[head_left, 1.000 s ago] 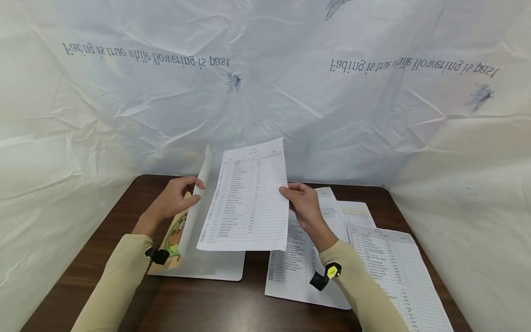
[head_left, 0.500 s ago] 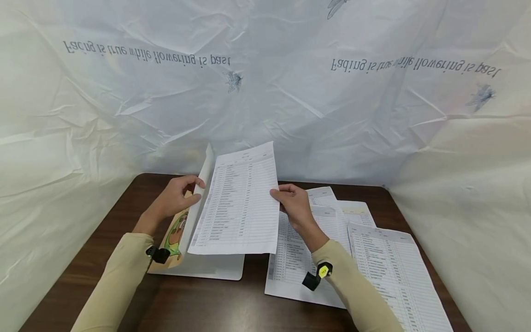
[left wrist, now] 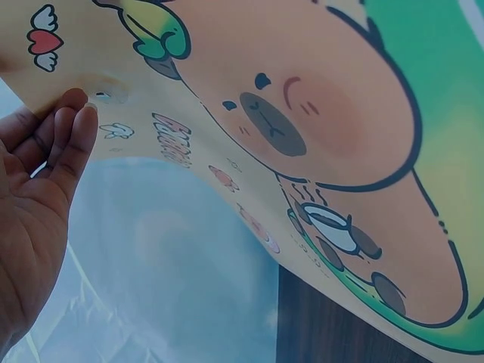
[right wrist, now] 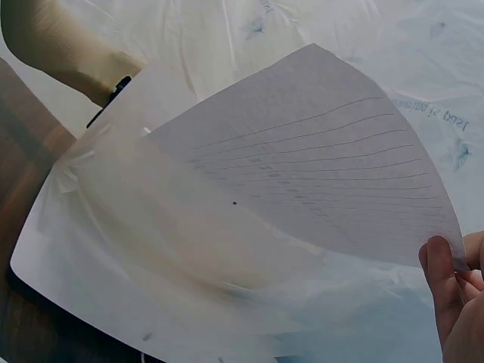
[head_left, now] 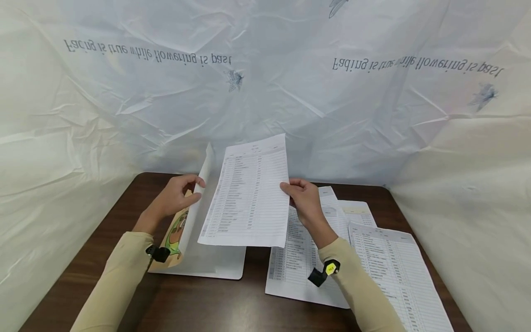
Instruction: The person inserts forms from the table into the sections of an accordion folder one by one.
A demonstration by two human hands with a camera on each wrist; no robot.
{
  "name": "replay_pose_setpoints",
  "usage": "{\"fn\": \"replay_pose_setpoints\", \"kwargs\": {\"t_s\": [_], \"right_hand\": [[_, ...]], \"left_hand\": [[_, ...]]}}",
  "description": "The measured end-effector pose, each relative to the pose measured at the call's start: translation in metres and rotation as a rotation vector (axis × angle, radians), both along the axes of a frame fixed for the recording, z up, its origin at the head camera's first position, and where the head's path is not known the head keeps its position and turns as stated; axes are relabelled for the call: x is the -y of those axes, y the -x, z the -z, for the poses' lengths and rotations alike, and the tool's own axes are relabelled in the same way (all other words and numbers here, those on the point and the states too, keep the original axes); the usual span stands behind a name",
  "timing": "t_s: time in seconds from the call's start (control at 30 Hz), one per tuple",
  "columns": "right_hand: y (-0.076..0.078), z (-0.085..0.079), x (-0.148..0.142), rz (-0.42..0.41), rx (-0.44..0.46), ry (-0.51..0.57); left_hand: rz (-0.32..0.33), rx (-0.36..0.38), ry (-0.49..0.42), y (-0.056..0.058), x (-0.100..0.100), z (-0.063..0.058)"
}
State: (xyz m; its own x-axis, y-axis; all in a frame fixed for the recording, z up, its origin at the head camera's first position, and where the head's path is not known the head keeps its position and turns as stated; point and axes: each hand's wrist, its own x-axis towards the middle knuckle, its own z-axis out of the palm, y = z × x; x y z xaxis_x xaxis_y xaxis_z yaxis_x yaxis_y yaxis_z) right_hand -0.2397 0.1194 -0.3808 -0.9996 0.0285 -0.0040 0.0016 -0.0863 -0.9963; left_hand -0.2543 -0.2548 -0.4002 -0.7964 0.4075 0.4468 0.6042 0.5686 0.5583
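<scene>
The table (head_left: 199, 309) bears papers (head_left: 398, 272) at its right and a folder (head_left: 226, 267) at its left, the cover (left wrist: 325, 144) raised; over the folder hangs a printed sheet (head_left: 249, 198), tilted, just swung up and rightward within the last half second, so its placing looks unsettled; the left hand (head_left: 178, 193) pinches the cover's edge between curled fingers, and the right hand (head_left: 304, 200) pinches the sheet's right edge, thumb on top

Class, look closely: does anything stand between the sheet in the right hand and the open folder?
Nothing visible stands between the sheet and the open folder: the left hand holds the cover raised along the folder's left side.
</scene>
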Motion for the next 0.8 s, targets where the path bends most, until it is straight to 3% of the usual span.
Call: {"fn": "replay_pose_setpoints", "kwargs": {"t_s": [0.5,0.8], "right_hand": [[0.004,-0.009,-0.017,0.055,0.000,0.046],[0.002,-0.011,-0.018,0.018,-0.006,0.021]], "left_hand": [[0.004,-0.006,0.002,0.000,0.001,0.001],[0.011,-0.027,0.005,0.001,0.001,0.000]]}}
